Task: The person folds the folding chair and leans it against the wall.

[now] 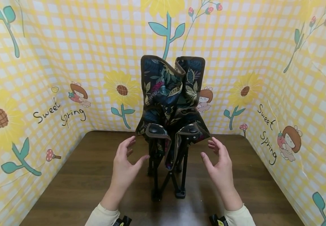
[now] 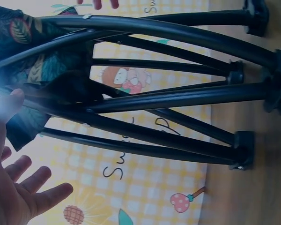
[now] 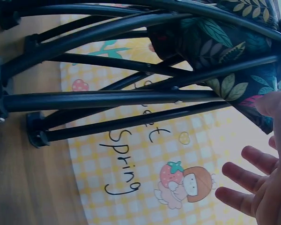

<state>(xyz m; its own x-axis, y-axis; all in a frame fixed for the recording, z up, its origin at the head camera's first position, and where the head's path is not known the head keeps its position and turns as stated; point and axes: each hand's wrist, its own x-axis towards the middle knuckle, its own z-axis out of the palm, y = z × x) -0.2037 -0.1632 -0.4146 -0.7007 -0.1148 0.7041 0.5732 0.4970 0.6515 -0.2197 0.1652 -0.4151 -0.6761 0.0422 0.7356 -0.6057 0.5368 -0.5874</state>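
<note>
A small folding camp chair [image 1: 163,84] with dark leaf-print fabric stands upright on the table, partly folded, its back creased down the middle and its seat sagging between the front corners. Its crossed black legs [image 2: 178,98] stand close together on plastic feet [image 3: 37,130]. My left hand [image 1: 126,166] is at the chair's left front corner, fingers spread and thumb toward the frame. On the other side my right hand [image 1: 218,163] mirrors it, fingertips right at the right front corner of the seat. Neither hand grips anything; both wrist views show spread fingers beside the frame.
The chair stands on a dark brown wooden table [image 1: 75,175]. A yellow checked cloth [image 1: 95,47] with sunflowers and cartoon figures hangs around the back and both sides. Dark wrist devices [image 1: 122,220] sit at my cream sleeves [image 1: 103,216].
</note>
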